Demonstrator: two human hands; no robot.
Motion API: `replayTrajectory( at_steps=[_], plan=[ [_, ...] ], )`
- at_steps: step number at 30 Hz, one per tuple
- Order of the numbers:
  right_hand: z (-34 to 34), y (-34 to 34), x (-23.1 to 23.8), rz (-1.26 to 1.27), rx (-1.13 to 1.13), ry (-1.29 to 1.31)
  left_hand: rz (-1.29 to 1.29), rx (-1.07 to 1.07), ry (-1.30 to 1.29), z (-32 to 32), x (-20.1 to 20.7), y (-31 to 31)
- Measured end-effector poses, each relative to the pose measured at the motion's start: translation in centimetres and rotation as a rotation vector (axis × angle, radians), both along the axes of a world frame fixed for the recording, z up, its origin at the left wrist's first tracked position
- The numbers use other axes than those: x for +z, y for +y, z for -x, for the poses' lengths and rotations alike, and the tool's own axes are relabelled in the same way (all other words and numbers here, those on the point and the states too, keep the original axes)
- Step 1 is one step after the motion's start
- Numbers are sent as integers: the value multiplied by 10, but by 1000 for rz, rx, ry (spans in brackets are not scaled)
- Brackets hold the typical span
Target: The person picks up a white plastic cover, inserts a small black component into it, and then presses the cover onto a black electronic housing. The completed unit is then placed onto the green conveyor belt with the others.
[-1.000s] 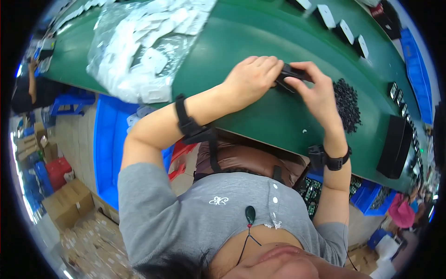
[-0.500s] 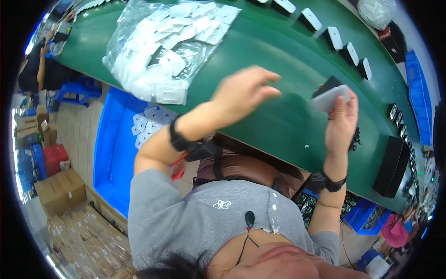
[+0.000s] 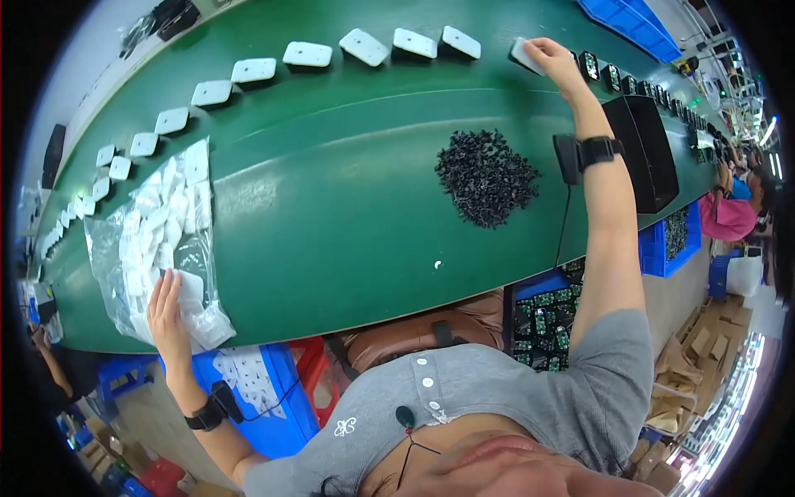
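Note:
At the far right of the green table, my right hand (image 3: 553,65) is closed on a small case (image 3: 523,55) with a white top. The case is at the right end of a curved row of white-topped cases (image 3: 415,43). On the left, my left hand (image 3: 168,319) lies with fingers stretched out on white plastic covers (image 3: 192,287) at the near end of a clear plastic bag (image 3: 112,265). Its thumb is hard to make out. More loose white covers (image 3: 157,224) are heaped in the bag.
A pile of small black parts (image 3: 487,178) lies mid-table. Right of it stands a long black box (image 3: 642,153), with open black cases holding circuit boards (image 3: 613,78) beyond. A blue bin (image 3: 633,25) sits at the far edge. Below the table, another blue bin (image 3: 290,373) holds white pieces.
My right hand has carried the case to the end of the far row. My left hand has moved onto the covers in the bag. The view has swung right.

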State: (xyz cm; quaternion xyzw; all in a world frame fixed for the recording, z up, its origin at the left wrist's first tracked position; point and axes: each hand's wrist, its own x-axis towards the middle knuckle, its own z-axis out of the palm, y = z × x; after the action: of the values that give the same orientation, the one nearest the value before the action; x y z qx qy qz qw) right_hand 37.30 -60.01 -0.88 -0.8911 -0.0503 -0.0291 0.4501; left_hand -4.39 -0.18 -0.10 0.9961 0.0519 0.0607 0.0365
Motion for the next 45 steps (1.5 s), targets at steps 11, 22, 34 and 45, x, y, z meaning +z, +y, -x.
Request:
replayTrajectory(
  at_steps=[11,22,34,45],
  plan=[
    [-42,19,-20,133,91,221,79,47,33,-4,-3,-1],
    [141,35,19,176,341,-88,461,340,-283,-22,-11,-14],
    [219,71,-8,430,285,-397,1248,-194,-43,-147,-1,-209],
    [213,151,37,-680,317,271,1452,-198,-197,-145,-14,-240]
  ],
)
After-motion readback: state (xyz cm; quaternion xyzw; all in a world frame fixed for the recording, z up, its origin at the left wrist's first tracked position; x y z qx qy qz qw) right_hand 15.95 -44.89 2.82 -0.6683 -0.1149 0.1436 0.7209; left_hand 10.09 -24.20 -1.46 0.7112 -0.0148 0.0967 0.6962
